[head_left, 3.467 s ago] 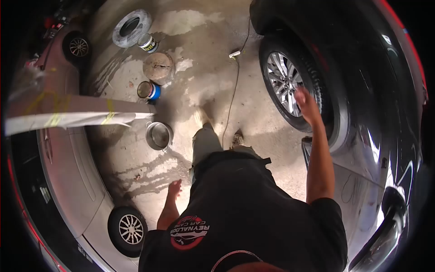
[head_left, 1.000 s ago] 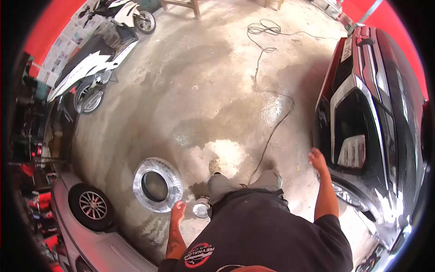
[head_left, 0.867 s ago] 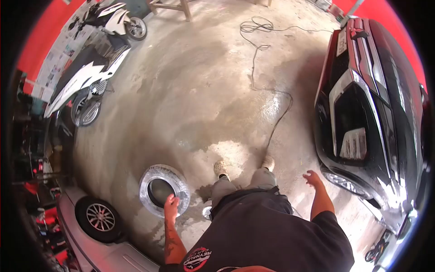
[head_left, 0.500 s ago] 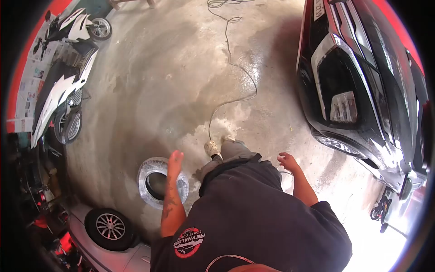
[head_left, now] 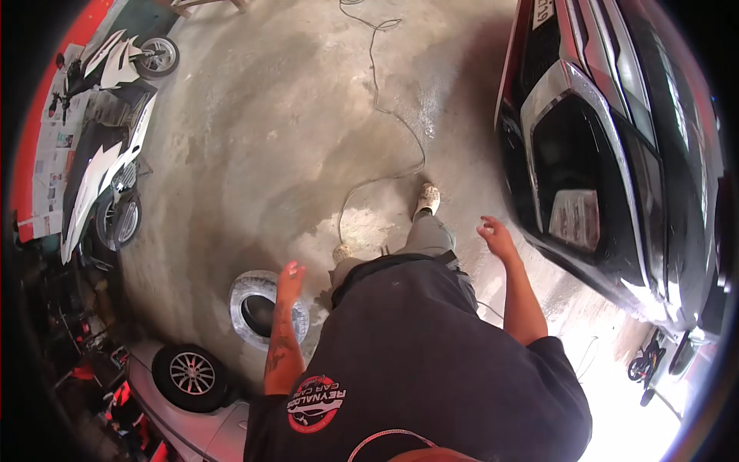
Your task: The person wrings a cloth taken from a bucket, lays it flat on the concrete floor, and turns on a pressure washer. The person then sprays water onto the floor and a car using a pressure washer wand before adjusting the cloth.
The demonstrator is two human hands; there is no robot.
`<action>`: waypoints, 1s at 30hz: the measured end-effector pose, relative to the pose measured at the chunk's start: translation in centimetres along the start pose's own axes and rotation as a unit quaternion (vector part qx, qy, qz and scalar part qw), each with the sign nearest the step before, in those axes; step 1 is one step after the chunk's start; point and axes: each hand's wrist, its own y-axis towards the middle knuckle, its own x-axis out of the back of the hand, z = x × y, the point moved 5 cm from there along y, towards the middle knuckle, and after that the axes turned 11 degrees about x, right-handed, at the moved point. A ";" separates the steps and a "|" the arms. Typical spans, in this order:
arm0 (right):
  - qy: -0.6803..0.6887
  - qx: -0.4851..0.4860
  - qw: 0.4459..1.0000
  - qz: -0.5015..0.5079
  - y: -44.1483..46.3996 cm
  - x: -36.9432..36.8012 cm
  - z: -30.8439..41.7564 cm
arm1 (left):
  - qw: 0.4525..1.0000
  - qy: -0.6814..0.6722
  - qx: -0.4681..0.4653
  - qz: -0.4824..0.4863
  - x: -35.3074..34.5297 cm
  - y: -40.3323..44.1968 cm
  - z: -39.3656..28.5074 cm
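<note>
Your left grip [head_left: 289,283] hangs empty and relaxed, seen against the tire [head_left: 250,283] flat on the floor [head_left: 292,131]; your right grip [head_left: 497,237], likewise empty, is nearest the black car [head_left: 650,208], both probably free for balance mid-step.

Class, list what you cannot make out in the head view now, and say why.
Head view:
- Part of the tyre: hidden behind the left forearm.
- Most of the number plate: cut off by the top edge.
- The far end of the floor cable: out of frame at the top edge.
</note>
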 end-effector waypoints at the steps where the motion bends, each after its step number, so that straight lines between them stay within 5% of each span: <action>1: -0.019 0.001 1.000 0.014 1.8 1.5 0.3 | 0.999 -0.040 0.028 -0.015 -0.8 -0.3 0.0; 7: 0.036 0.067 0.997 -0.024 12.3 7.1 6.2 | 0.998 0.012 0.036 0.055 -4.4 -5.9 -5.2; 11: 0.044 0.080 0.996 -0.007 13.0 4.6 12.8 | 0.990 -0.058 0.092 0.088 -3.1 -5.3 0.9; 14: -0.012 0.107 0.991 0.074 12.6 1.5 15.1 | 0.964 -0.093 0.219 0.122 -2.1 -7.6 9.1; 17: -0.021 0.116 0.985 0.127 13.5 -0.7 12.3 | 0.958 -0.066 0.237 0.146 -4.4 -12.5 25.3; 19: -0.081 0.036 0.988 0.126 13.7 0.6 10.2 | 0.971 0.023 0.215 0.102 -1.9 -14.1 28.3; 21: -0.087 0.017 0.995 0.052 14.2 1.8 2.6 | 0.924 -0.053 0.373 0.063 2.1 -14.8 27.6; 23: -0.035 -0.029 0.999 -0.015 11.7 3.2 -2.4 | 0.970 -0.120 0.182 -0.103 9.3 -9.2 19.7; 24: 0.017 -0.063 0.997 -0.039 9.0 3.7 -3.5 | 0.971 -0.033 0.223 -0.083 13.4 -5.9 11.5; 27: 0.045 -0.124 0.990 -0.057 0.2 4.3 -3.8 | 0.985 0.090 -0.028 -0.141 19.7 6.2 -8.7; 30: 0.106 -0.283 0.953 -0.023 -7.0 0.5 -11.0 | 0.970 -0.039 -0.194 -0.139 17.8 3.2 -28.9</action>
